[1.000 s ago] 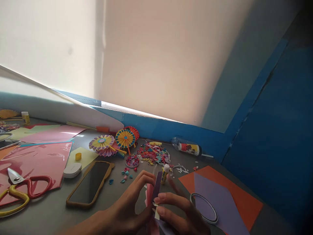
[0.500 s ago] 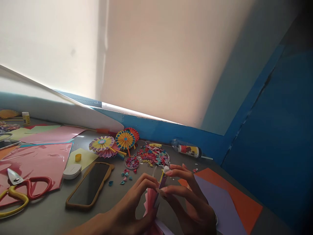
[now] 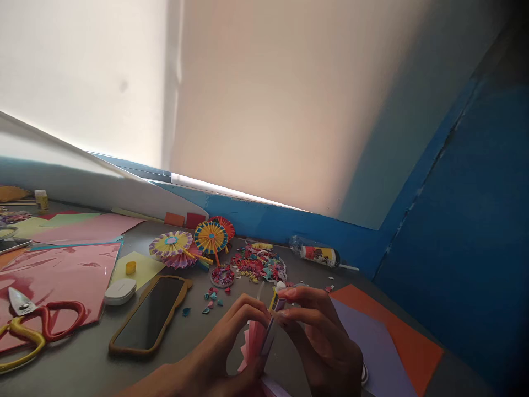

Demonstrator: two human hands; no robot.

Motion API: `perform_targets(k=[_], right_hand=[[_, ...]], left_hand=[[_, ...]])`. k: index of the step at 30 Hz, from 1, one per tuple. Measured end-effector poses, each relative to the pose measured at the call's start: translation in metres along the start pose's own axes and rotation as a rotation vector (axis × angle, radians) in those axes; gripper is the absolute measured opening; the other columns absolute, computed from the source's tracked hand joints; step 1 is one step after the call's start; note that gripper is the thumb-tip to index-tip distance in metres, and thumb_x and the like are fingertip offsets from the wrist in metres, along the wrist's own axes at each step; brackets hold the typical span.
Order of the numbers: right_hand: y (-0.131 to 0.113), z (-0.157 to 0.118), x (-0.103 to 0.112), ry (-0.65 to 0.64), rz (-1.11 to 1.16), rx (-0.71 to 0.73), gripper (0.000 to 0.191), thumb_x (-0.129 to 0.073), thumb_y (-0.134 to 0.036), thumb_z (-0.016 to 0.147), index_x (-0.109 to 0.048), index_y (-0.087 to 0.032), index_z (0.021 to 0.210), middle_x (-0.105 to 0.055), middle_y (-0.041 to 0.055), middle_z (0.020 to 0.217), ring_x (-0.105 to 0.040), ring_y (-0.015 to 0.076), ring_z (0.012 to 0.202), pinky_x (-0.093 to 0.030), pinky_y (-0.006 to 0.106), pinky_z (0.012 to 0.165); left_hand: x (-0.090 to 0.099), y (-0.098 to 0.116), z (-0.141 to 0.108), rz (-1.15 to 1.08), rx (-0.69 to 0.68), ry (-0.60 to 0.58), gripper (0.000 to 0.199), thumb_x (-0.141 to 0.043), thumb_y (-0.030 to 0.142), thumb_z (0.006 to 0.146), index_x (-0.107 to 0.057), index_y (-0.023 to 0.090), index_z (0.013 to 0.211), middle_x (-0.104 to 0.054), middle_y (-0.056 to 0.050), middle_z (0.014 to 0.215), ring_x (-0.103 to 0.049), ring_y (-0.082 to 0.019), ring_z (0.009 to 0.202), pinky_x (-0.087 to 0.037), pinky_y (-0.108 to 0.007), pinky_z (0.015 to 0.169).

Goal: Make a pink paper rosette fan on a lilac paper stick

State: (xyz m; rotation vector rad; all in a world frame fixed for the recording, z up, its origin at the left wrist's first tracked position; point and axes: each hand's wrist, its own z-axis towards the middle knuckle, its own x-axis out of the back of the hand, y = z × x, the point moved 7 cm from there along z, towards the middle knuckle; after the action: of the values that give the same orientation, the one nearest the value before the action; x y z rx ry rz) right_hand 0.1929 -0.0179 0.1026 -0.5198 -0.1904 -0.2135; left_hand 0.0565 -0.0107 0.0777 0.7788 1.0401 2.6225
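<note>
Pleated pink paper (image 3: 255,342) with a lilac paper strip (image 3: 269,333) along its right side stands upright at the bottom centre. My left hand (image 3: 231,342) pinches it from the left, thumb low and fingertips near its top. My right hand (image 3: 318,331) is closed at the strip's upper end, fingertips and thumb on the rolled lilac edge. Just behind the fingertips, a yellow glue tube (image 3: 273,298) with a white tip (image 3: 280,286) shows in part. The lower part of the folded paper runs out of the frame.
A phone (image 3: 149,314), a white case (image 3: 119,291) and scissors (image 3: 41,320) lie to the left. Paper rosettes (image 3: 211,236) and paper scraps (image 3: 264,263) are behind the hands. A glue bottle (image 3: 320,255) lies near the wall. Purple (image 3: 372,342) and orange sheets (image 3: 413,336) are right.
My right hand's fingertips have shifted from around the white tip and lower strip onto the strip's upper end. The lilac strip shows more plainly. My left hand keeps its hold.
</note>
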Motion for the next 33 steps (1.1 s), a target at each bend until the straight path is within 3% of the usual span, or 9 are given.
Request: perform_targets(k=[6,17,33], right_hand=[[-0.0022,0.0023,-0.0014,0.018,0.031,0.0,0.029,-0.058,0.001,0.083,-0.066,-0.024,0.094,-0.052,0.0031,0.099,-0.059,0.0164,0.093,-0.054,0.028,0.078],[0.003,-0.0005,0.0005,0.025,0.032,0.01,0.032,-0.06,0.001,0.082,-0.068,-0.026,0.098,-0.048,0.0033,0.11,-0.064,0.0172,0.092,-0.058,0.03,0.078],[-0.0036,-0.0029,0.0053,0.102,-0.055,0.06,0.03,-0.062,0.0,0.081,-0.07,-0.025,0.096,-0.051,0.0032,0.104,-0.064,0.0173,0.091,-0.059,0.029,0.077]], left_hand=[[-0.0011,0.0014,0.0014,-0.037,0.018,-0.033,0.047,-0.051,-0.005,0.072,-0.048,0.019,0.112,-0.047,-0.008,0.111,-0.05,-0.021,0.107,-0.044,-0.036,0.097],[-0.0026,-0.0034,-0.0005,-0.102,-0.013,-0.047,0.041,-0.053,0.001,0.079,-0.045,0.022,0.113,-0.047,-0.007,0.111,-0.048,-0.021,0.107,-0.043,-0.04,0.1],[-0.0018,-0.0011,0.0014,-0.083,-0.011,-0.063,0.039,-0.053,0.002,0.08,-0.044,0.022,0.112,-0.046,-0.007,0.112,-0.049,-0.02,0.107,-0.043,-0.039,0.1]])
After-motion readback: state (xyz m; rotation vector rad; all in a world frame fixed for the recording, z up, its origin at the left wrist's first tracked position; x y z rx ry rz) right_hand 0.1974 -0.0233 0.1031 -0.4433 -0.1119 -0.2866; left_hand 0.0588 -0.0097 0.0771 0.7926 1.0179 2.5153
